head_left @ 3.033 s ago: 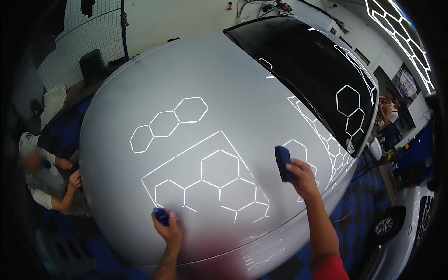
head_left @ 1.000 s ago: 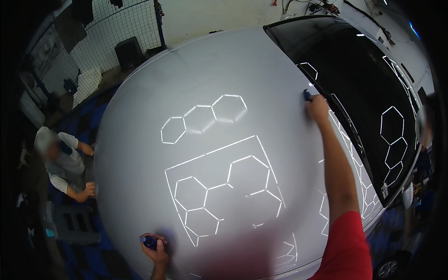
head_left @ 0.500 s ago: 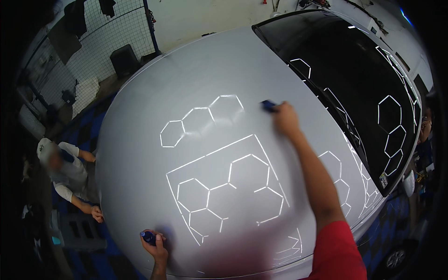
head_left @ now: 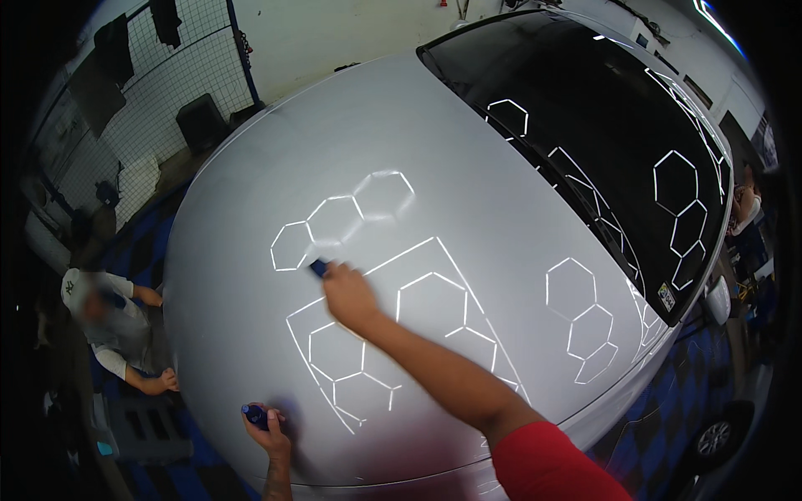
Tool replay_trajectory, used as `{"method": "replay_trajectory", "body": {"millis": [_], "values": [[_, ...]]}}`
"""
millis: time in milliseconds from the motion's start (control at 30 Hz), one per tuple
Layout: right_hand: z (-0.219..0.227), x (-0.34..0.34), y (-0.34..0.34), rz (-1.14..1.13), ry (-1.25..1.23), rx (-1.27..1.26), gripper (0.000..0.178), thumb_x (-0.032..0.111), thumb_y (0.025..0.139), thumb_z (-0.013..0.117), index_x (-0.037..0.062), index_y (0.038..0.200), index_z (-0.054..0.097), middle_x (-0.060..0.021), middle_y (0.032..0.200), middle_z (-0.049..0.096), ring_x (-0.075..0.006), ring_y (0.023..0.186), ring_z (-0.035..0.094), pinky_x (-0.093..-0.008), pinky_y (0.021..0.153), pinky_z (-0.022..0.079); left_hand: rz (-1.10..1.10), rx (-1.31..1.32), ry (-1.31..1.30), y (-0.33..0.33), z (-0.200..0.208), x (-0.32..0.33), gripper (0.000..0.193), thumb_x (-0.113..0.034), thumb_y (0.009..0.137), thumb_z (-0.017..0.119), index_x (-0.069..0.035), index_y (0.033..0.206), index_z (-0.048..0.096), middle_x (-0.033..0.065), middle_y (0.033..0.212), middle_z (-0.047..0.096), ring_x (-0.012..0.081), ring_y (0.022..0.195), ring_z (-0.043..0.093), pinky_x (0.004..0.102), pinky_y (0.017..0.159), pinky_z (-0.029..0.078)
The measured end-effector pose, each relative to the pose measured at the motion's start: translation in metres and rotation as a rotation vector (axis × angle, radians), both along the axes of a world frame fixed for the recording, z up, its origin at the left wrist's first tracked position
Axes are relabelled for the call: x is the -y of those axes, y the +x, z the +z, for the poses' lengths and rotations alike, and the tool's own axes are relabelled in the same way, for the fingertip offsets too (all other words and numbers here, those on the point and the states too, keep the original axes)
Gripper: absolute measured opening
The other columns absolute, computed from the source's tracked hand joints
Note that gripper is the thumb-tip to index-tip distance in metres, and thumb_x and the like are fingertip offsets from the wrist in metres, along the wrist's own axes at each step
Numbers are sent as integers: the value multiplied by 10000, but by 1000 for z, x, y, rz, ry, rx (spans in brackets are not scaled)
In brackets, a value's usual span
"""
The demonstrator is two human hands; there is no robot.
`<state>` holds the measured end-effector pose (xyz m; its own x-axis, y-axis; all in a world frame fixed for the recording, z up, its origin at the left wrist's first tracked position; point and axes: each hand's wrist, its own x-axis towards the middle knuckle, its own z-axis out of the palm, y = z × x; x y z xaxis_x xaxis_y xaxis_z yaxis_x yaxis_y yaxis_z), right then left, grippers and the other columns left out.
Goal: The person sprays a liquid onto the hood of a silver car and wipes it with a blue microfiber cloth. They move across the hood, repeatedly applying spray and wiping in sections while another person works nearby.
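A silver car hood point(head_left: 251, 342) fills the middle of the view, with white hexagonal light reflections across it. My right hand point(head_left: 349, 294) grips a small dark blue applicator block point(head_left: 318, 267) against the paint, beside the lower end of a row of hexagon reflections. Part of that row looks smeared near the block. At the lower left, my left hand point(head_left: 270, 434) is wrapped around a small dark blue bottle point(head_left: 255, 417), held just above the hood near its front edge.
A person in a white cap point(head_left: 109, 326) stands at the hood's front edge on the left. The dark windshield point(head_left: 576, 92) lies at the upper right. A mesh fence point(head_left: 192, 67) and a dark chair point(head_left: 200, 121) stand behind the car. Blue and black tiles point(head_left: 643, 434) cover the floor.
My right hand has swept the applicator block leftward and toward me across the hood, from near the windshield side. My left hand stays near the same place with the bottle.
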<state>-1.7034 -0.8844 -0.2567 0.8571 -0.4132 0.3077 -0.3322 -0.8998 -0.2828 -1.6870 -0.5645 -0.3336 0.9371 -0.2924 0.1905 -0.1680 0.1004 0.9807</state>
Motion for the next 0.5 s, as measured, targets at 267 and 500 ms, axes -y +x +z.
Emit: {"method": "replay_trajectory", "body": {"millis": [267, 500], "values": [[41, 206, -169, -546, -58, 82, 243, 26, 762, 570, 29, 961, 711, -215, 956, 610, -382, 880, 593, -466, 804, 487, -26, -33, 5, 4, -2, -5, 259, -108, 877, 581, -21, 1073, 436, 52, 828, 489, 131, 690, 508, 262, 589, 465], [80, 263, -248, -930, -158, 95, 290, 185, 782, 648, -20, 981, 699, -228, 975, 665, -384, 909, 647, -458, 815, 509, -16, -13, -22, 1, 2, -2, 244, -116, 873, 571, -27, 1057, 438, 56, 793, 496, 126, 678, 507, 267, 569, 471]]}}
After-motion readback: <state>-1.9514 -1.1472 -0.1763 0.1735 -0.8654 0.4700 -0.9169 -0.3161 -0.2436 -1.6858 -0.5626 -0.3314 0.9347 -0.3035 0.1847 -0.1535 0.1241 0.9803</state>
